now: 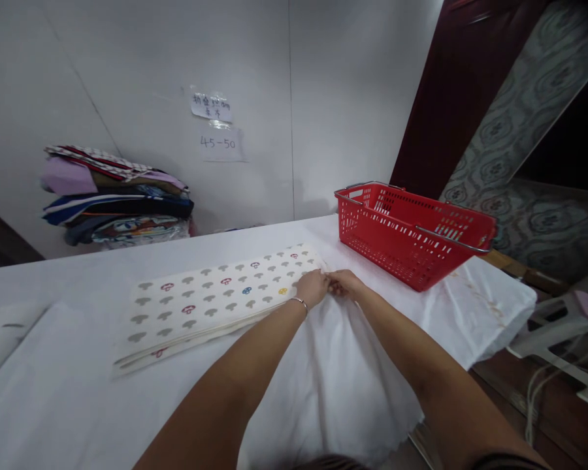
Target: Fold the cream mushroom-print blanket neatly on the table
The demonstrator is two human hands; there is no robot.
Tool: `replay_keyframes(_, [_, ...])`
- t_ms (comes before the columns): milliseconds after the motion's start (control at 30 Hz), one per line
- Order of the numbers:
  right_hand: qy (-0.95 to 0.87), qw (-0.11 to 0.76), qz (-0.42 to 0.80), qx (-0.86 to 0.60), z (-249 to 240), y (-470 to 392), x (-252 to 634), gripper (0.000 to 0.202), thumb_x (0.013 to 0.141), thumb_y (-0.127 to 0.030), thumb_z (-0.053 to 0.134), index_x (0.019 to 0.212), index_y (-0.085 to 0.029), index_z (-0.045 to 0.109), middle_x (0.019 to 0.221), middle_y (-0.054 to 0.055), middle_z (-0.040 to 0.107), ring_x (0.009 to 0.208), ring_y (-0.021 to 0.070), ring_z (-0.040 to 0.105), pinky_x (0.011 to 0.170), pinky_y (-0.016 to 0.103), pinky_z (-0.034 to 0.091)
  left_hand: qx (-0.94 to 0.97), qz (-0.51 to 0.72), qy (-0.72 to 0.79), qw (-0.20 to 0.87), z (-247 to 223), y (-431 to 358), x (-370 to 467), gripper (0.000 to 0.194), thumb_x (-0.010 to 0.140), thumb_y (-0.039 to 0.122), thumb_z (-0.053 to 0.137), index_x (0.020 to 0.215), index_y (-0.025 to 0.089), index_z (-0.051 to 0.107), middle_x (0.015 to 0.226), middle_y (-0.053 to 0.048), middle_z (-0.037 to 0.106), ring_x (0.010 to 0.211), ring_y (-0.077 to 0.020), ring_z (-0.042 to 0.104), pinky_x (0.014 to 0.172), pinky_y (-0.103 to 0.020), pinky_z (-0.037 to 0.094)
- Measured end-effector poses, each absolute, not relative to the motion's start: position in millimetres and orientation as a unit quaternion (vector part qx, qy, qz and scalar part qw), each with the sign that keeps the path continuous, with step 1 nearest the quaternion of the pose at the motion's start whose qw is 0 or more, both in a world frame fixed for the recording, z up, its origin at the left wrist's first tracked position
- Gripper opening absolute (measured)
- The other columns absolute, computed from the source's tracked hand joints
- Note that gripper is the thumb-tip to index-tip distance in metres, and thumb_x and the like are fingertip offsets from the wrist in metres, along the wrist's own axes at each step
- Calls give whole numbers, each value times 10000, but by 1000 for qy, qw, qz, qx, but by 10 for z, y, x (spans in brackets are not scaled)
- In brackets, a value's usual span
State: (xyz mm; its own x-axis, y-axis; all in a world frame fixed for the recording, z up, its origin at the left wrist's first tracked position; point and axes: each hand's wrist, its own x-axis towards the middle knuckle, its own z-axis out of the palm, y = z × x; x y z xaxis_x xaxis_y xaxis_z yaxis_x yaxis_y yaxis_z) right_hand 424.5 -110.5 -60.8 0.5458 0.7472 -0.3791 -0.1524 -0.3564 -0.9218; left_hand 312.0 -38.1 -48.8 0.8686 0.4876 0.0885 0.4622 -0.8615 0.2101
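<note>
A cream cloth (pixel 215 294) printed with grey, red, blue and yellow mushroom shapes lies folded in a long strip on the white-covered table. At its right end my left hand (pixel 312 287), with a bracelet at the wrist, is closed on the cloth's edge. Right beside it, my right hand (pixel 342 283) has its fingers closed near the same corner; what they pinch is too small to make out. The two hands nearly touch. White fabric hangs in creases below them.
A red plastic basket (pixel 387 228) with metal handles stands at the table's back right. Folded fabrics (pixel 122 196) are piled behind the table on the left. Paper notes (pixel 221 143) are taped to the wall. A pale stool (pixel 558 339) is at the right.
</note>
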Motion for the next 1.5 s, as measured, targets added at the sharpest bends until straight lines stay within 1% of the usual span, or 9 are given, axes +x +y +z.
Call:
replay_keyframes(133, [-230,493,386,-745,-632,-1033,4284,178,745,-210,600,591,-160,525,405,-12,527,343,81,444,327,190,229,970,73,216,86,-507,-364,3043,322,885,307,408,1081,207,643,1045,-81,630,979,-209,585,797,-294,450])
replay_keyframes(333, [-283,441,283,-803,-715,-981,4387,140,660,-133,589,527,-152,549,317,-44,450,310,75,392,362,193,264,981,67,171,59,-526,-274,2790,232,869,242,447,919,167,661,996,-99,608,1032,-231,535,839,-330,427])
replay_keyframes(533, [-325,410,224,-822,-760,-917,4471,93,659,-155,560,575,-150,599,397,-32,521,375,78,457,407,181,293,985,78,156,2,-605,-240,2507,242,905,168,378,977,163,609,1013,-100,584,1014,-228,514,816,-351,416])
replay_keyframes(667, [-338,392,200,-832,-752,-926,4475,89,643,-162,570,559,-154,600,370,-40,484,375,82,438,417,189,285,985,82,152,-13,-634,-230,2413,232,896,116,382,998,169,583,1032,-97,573,1023,-219,502,810,-336,402])
replay_keyframes(800, [-339,396,177,-835,-757,-944,4452,99,685,-192,552,639,-148,627,414,-42,501,408,84,448,435,188,290,984,104,144,-24,-671,-233,2355,256,887,87,383,1056,173,554,1061,-89,567,1025,-213,494,816,-333,393])
replay_keyframes(967, [-335,380,183,-843,-806,-962,4440,63,651,-166,595,600,-141,623,412,-50,478,403,70,424,447,187,280,983,116,140,-22,-736,-241,2273,272,895,115,392,1091,193,564,1094,-75,580,1020,-200,499,821,-322,393])
replay_keyframes(1167, [-324,378,211,-841,-819,-984,4440,84,667,-181,627,592,-143,622,356,-60,436,355,68,388,411,196,264,954,102,259,114,-632,-218,2331,345,947,292,315,920,207,648,952,-35,644,909,-167,555,751,-277,417])
replay_keyframes(1300, [-315,386,232,-835,-818,-992,4433,157,691,-208,647,557,-152,588,317,-65,405,323,68,365,382,200,253,949,64,283,125,-547,-190,2472,282,890,277,409,861,206,681,912,-40,659,851,-172,591,677,-266,420])
replay_keyframes(1500, [-308,398,254,-826,-824,-1001,4418,195,713,-219,646,548,-160,560,305,-75,389,302,63,339,357,198,239,964,42,246,88,-490,-192,2587,243,865,217,444,852,160,680,953,-97,642,929,-214,595,786,-311,429])
